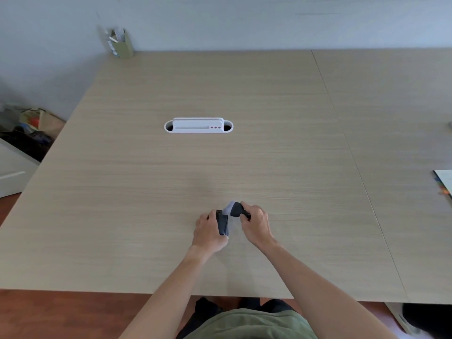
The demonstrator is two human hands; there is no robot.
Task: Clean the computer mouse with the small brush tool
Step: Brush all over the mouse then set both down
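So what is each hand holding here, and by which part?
The left hand grips the mouse around its body, tilted on edge. The right hand holds the small brush by its handle end.

An office: a wood-grain bench with a white cable port and pen holder.

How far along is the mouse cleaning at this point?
Done: both items are picked up off the table. In hand: the left hand holds the dark mouse tilted on edge, while the right hand holds the small brush, bristles at the mouse's top end. Left: how much brushing remains cannot be told; no dust visible.
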